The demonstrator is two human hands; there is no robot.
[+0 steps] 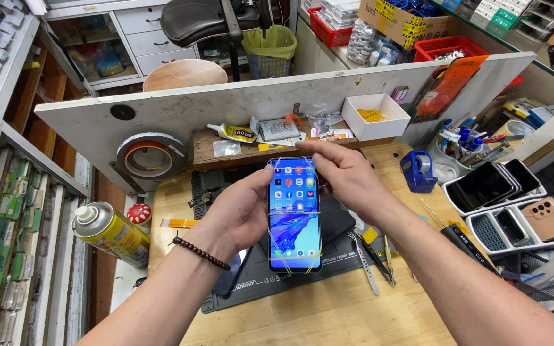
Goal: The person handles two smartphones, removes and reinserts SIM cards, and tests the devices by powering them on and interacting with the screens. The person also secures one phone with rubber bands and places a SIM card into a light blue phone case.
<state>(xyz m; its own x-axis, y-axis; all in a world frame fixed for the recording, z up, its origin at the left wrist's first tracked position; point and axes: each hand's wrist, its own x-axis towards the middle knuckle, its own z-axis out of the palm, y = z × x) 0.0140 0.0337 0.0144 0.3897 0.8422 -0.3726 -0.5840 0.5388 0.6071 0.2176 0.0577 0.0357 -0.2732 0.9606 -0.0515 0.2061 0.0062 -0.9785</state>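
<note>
Smartphone held at centre of frame, above the dark repair mat on the wooden table, screen lit and facing up toward the camera. Thin yellow rubber bands looped across the screen, top, middle and bottom. Left hand cupping the left edge, fingers wrapped behind and grasping the phone. Right hand pinching the top end, fingers closed on the upper edge near a band.

Long axis running top to bottom of frame, nearly vertical; top end pointing toward the upper frame and the white divider board, bottom end toward the viewer.

Risks, as judged: band snapping or slipping off a corner under tension; phone sliding from a one-sided grip down onto tweezers lying just right of the mat; stray touches on the live screen.
</note>
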